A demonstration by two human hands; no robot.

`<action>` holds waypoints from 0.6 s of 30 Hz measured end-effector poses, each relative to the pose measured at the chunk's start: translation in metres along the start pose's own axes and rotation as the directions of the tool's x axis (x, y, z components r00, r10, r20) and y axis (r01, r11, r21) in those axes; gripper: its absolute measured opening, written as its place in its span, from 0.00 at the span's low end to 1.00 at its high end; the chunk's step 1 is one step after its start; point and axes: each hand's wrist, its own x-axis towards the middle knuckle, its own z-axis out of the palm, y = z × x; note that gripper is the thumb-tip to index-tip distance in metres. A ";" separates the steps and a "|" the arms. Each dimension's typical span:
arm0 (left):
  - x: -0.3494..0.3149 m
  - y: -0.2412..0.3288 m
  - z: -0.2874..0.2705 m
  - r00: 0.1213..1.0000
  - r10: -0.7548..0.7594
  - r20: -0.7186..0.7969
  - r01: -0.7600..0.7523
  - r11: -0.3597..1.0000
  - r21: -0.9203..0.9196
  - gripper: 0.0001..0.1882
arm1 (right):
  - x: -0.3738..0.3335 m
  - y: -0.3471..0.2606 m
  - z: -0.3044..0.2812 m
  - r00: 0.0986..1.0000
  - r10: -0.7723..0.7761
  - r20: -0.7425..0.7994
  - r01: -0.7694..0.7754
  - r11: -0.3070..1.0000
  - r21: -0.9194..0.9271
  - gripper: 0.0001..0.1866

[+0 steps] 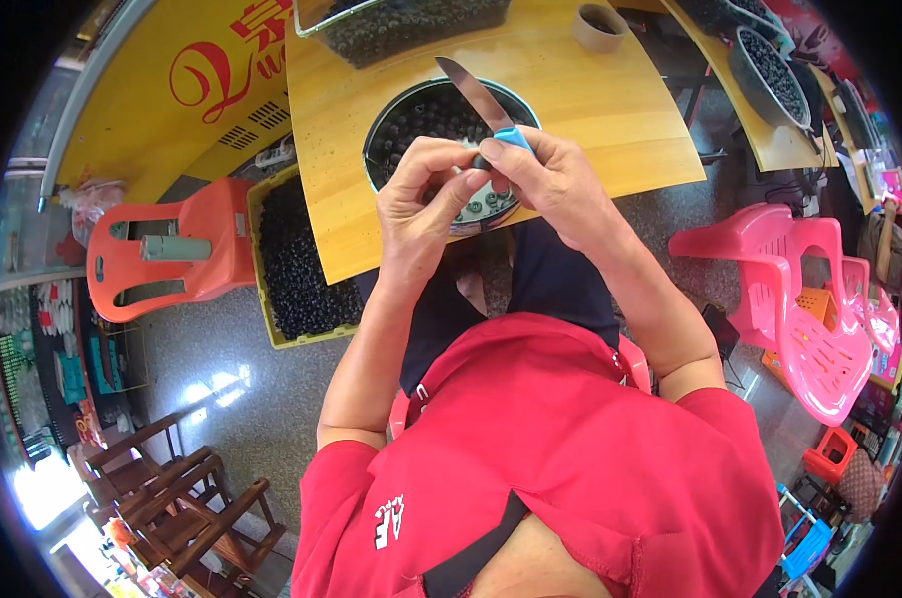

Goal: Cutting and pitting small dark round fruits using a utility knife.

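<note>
My right hand is closed around the blue handle of a knife, whose blade points up and to the left. Between the fingertips of my left hand is a small dark round piece, too small to name surely; my right thumb also touches it. Both hands meet over the near part of a round pot. Many dark round pieces fill its far part. Below my fingers, a pale area inside the pot holds several greyish-green round pieces. My hands hide part of the pot.
The pot rests at the near edge of a wooden table. Farther back are a clear tub of dark pieces and a tape roll. A yellow crate stands left, by an orange chair. Pink chairs stand right.
</note>
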 end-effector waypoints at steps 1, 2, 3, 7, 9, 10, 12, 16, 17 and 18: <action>0.001 0.000 0.001 1.000 0.020 0.017 -0.022 0.997 0.079 0.07 | 0.000 0.000 -0.002 1.000 0.003 -0.014 -0.003 1.000 -0.022 0.12; 0.002 0.001 0.002 0.999 0.040 0.036 -0.045 0.987 0.157 0.06 | 0.000 0.001 -0.004 1.000 0.006 -0.028 -0.007 0.999 -0.043 0.12; 0.004 0.003 0.003 0.999 0.035 0.039 -0.041 0.987 0.158 0.06 | 0.001 0.004 -0.007 0.999 0.009 -0.044 -0.012 0.998 -0.064 0.13; 0.021 0.007 0.000 0.975 -0.217 0.056 0.217 0.976 0.011 0.10 | -0.005 -0.001 -0.026 0.987 -0.047 -0.156 0.059 0.996 0.074 0.13; 0.031 0.008 -0.005 0.938 -0.330 0.110 0.340 0.936 -0.090 0.10 | -0.010 -0.004 -0.040 0.985 -0.081 -0.153 0.105 0.982 0.154 0.14; 0.037 0.006 -0.010 0.937 -0.331 0.109 0.341 0.936 -0.089 0.10 | -0.012 -0.005 -0.046 0.982 -0.116 -0.152 0.150 0.961 0.232 0.15; 0.048 0.001 -0.016 0.869 -0.429 0.248 0.452 0.891 -0.044 0.08 | -0.014 0.000 -0.052 0.976 -0.139 -0.168 0.175 0.960 0.221 0.18; 0.063 -0.009 -0.004 0.776 -0.573 0.264 0.420 0.782 0.461 0.11 | -0.018 0.011 -0.061 0.963 -0.194 -0.189 0.219 0.968 0.122 0.18; 0.066 -0.012 0.000 0.776 -0.572 0.266 0.419 0.782 0.461 0.11 | -0.020 0.012 -0.062 0.970 -0.167 -0.175 0.190 0.974 0.121 0.18; 0.068 -0.015 0.004 0.764 -0.579 0.285 0.306 0.714 0.630 0.12 | -0.023 0.011 -0.063 0.970 -0.167 -0.174 0.190 0.974 0.121 0.18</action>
